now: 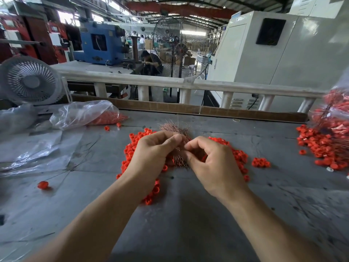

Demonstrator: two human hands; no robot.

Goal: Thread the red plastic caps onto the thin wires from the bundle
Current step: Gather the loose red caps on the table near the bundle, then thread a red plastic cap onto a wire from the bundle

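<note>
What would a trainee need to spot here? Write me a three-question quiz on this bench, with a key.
1. True or false: the left hand grips the wire bundle.
2. Where does the clear bag of caps lie? A) far left, by the small fan B) between the hands C) on the railing
3. Fill in: the right hand pinches at the bundle with thumb and ____ fingertips.

Key: 1 true. 2 A. 3 index; whether it holds a single wire cannot be told. Loose red caps lie on the table under both hands.
</note>
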